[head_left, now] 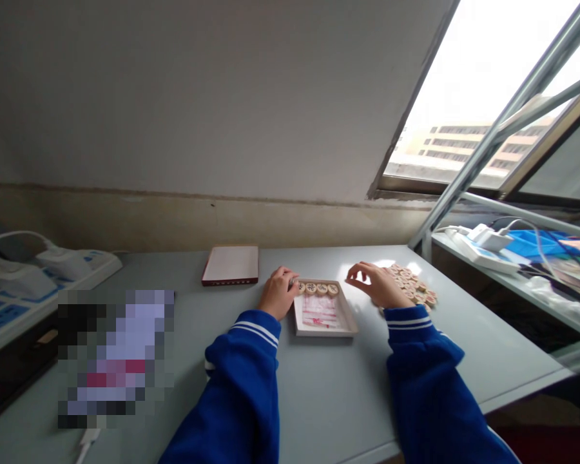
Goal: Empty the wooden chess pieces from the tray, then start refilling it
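Observation:
A shallow white box (pixel 327 333) lies on the desk before me. Along its far side stands a row of several round wooden Chinese chess pieces (pixel 322 289), and the rest of its floor shows a red-marked lining. My left hand (pixel 276 294) is at the box's far left corner, its fingers curled against the edge beside the leftmost piece. To the right of the box, my right hand (pixel 377 284) hovers with bent fingers and a gap inside the thumb; I see nothing held in it. Behind it lies a heap of loose chess pieces (pixel 410 283), partly hidden by the hand.
A box lid (pixel 232 264) lies inside-up near the wall. On the left are a blurred-out phone-like object (pixel 130 348) and a power strip (pixel 101 261) with plugs. A metal frame (pixel 464 174) and a side shelf with chargers (pixel 488 238) stand at the right.

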`<state>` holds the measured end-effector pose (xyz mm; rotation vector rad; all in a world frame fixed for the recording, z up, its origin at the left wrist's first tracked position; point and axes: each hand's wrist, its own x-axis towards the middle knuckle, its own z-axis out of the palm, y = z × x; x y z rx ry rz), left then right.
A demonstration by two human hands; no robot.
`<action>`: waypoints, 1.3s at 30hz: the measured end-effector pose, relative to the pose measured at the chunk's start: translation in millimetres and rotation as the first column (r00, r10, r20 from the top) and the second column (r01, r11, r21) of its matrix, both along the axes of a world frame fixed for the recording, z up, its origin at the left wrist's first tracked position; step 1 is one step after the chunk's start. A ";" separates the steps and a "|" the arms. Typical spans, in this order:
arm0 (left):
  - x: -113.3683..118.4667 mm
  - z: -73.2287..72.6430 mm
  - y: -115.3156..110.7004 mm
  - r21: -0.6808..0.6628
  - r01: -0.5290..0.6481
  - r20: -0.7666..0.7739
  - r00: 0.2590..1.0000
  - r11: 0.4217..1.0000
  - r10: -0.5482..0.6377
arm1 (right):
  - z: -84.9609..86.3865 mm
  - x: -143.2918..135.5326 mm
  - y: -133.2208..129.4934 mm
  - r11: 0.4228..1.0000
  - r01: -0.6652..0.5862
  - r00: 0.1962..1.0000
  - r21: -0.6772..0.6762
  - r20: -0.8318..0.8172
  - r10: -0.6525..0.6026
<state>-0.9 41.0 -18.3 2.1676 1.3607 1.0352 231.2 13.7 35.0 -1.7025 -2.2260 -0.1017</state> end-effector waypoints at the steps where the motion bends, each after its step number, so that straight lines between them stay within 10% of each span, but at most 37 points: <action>1: -0.3 0.7 -0.6 0.003 -0.006 -0.008 1.000 1.000 0.006 | 1.0 10.2 -2.2 0.999 0.045 0.999 0.022 -0.011 -0.045; 13: -2.3 3.3 -2.0 0.047 -0.041 -0.078 0.996 0.998 0.044 | -17.5 56.0 -19.2 0.956 0.258 0.964 -0.139 0.107 -0.245; 20: -2.2 7.6 -5.6 0.035 -0.083 -0.108 0.990 0.996 0.086 | 3.0 -8.4 -22.4 0.985 -0.169 0.965 0.022 -0.198 0.170; 25: -2.0 12.4 -9.5 -0.025 -0.134 -0.151 0.980 0.991 0.129 | -8.4 -76.7 -20.7 0.948 -0.316 0.943 -0.041 -0.122 0.309; 32: -2.2 18.2 -14.0 -0.096 -0.181 -0.201 0.967 0.979 0.159 | -10.9 -88.0 -26.6 0.986 -0.161 0.984 -0.039 -0.080 0.157; 39: -2.7 18.5 -14.7 -0.129 -0.142 -0.279 0.955 0.981 0.101 | -5.0 7.9 -52.2 0.965 0.237 0.971 0.110 -0.038 -0.234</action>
